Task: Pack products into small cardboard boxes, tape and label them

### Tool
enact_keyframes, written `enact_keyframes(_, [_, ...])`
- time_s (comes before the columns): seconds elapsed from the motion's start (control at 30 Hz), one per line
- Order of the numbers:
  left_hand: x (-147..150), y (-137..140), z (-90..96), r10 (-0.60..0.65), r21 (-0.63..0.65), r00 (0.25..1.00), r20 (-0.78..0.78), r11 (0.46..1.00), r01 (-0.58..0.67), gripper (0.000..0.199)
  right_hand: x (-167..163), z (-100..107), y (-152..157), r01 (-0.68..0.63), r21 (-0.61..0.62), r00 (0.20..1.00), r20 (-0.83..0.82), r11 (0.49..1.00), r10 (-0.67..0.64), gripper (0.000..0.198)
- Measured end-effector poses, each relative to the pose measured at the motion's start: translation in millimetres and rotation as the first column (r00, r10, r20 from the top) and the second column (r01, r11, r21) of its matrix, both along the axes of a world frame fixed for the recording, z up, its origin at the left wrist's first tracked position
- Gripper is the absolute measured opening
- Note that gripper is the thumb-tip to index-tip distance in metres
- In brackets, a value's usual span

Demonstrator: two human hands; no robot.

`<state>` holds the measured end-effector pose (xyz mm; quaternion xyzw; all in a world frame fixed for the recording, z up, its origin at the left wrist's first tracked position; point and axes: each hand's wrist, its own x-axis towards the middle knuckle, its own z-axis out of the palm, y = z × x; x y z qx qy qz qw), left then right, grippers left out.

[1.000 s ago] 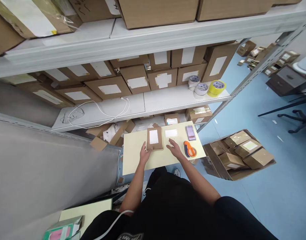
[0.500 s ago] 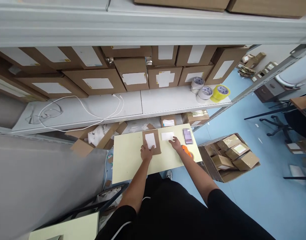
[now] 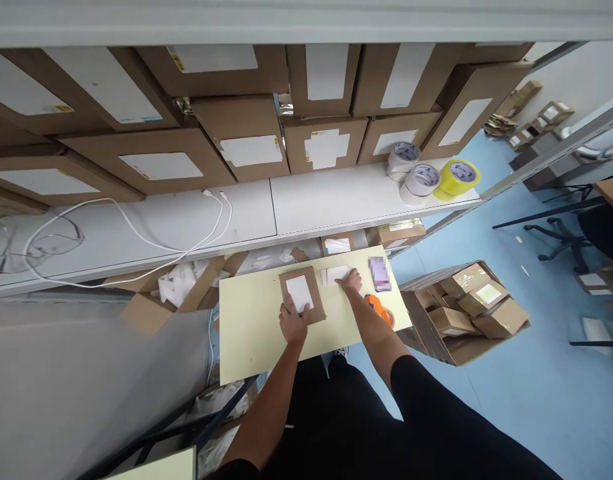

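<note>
A flat brown cardboard box (image 3: 316, 297) lies on the pale yellow tabletop (image 3: 246, 320), with a white label (image 3: 299, 292) on its upper face. My left hand (image 3: 293, 321) rests on the lower part of this label, thumb and fingers spread apart. To the right, a small pile of white labels (image 3: 336, 273) lies slightly fanned out. My right hand (image 3: 352, 281) has its fingers closed at the right edge of the top one. An orange tape dispenser (image 3: 379, 308) sits beside my right forearm, and a purple blurred item (image 3: 379, 273) lies beyond that hand.
Labelled cartons (image 3: 161, 160) line the shelf (image 3: 326, 197) in front, with tape rolls (image 3: 421, 180) at its right end and a white cable (image 3: 121, 207) at its left. A large open carton (image 3: 436, 343) holding several boxes stands on the floor at right.
My view has shifted nearer the shelf. The top white label has slid right against the pile, whose left edges now show. The cardboard box is turned slightly under my left hand.
</note>
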<state>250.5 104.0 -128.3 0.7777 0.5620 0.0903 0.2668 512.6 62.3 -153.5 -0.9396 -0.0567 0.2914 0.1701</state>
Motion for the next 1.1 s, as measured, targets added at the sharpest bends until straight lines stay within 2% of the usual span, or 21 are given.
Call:
enact_keyframes(0.1, [0, 0, 0.5, -0.004, -0.001, 1.000, 0.012, 1.000, 0.004, 0.099, 8, 7, -14, -0.033, 0.061, 0.999, 0.026, 0.998, 0.031, 0.050])
enact_keyframes(0.2, [0, 1, 2.0, 0.010, -0.028, 0.999, 0.041, 1.000, -0.009, 0.099, 14, 20, -29, -0.133, 0.135, 0.990, 0.058, 0.982, 0.126, 0.016])
enact_keyframes(0.3, [-1, 3, 8.0, 0.033, -0.080, 0.999, 0.031, 0.996, -0.030, 0.098, 17, 40, -43, -0.222, 0.218, 0.973, 0.104, 0.950, 0.204, 0.013])
enact_keyframes(0.4, [6, 6, 23.7, 0.035, -0.051, 0.999, 0.027, 0.998, -0.034, 0.091, 20, 62, -61, -0.255, 0.356, 0.966, 0.138, 0.899, 0.219, 0.014])
enact_keyframes(0.47, [23, 13, 40.6, -0.033, -0.033, 0.993, 0.114, 0.999, 0.037, 0.082, 20, 77, -74, -0.235, 0.477, 0.972, 0.120, 0.847, 0.202, 0.017])
enact_keyframes(0.53, [50, 23, 61.3, -0.136, -0.115, 0.954, 0.266, 0.978, 0.171, 0.075, 18, 91, -88, -0.198, 0.586, 0.980, 0.094, 0.786, 0.176, 0.023])
enact_keyframes(0.6, [85, 38, 82.7, -0.240, -0.245, 0.888, 0.391, 0.903, 0.352, 0.075, 14, 105, -102, -0.157, 0.665, 0.987, 0.082, 0.730, 0.137, 0.029])
enact_keyframes(0.67, [121, 53, 101.9, -0.365, -0.319, 0.808, 0.463, 0.782, 0.536, 0.069, 9, 116, -115, -0.110, 0.717, 0.994, 0.069, 0.689, 0.087, 0.033])
enact_keyframes(0.73, [151, 66, 116.6, -0.501, -0.343, 0.708, 0.498, 0.636, 0.691, 0.052, 4, 125, -126, -0.053, 0.755, 0.999, 0.032, 0.653, 0.044, 0.036])
enact_keyframes(0.8, [171, 75, 125.1, -0.613, -0.342, 0.618, 0.492, 0.517, 0.785, 0.031, 0, 130, -137, 0.006, 0.785, 1.000, -0.017, 0.619, 0.012, 0.039])
enact_keyframes(0.87, [182, 79, 128.0, -0.675, -0.349, 0.564, 0.476, 0.443, 0.826, 0.031, -3, 131, -144, 0.051, 0.811, 0.998, -0.055, 0.582, -0.010, 0.041])
enact_keyframes(0.93, [186, 81, 127.3, -0.682, -0.375, 0.555, 0.476, 0.414, 0.829, 0.036, -2, 132, -150, 0.084, 0.835, 0.996, -0.086, 0.544, -0.022, 0.043])
enact_keyframes(0.97, [186, 82, 126.4, -0.671, -0.386, 0.565, 0.480, 0.416, 0.823, 0.038, -1, 134, -153, 0.103, 0.842, 0.994, -0.100, 0.529, -0.035, 0.045])
enact_keyframes(1.1, [181, 89, 123.8, -0.571, -0.395, 0.640, 0.514, 0.505, 0.768, 0.041, 12, 144, -167, 0.203, 0.846, 0.977, -0.140, 0.493, -0.162, 0.052])
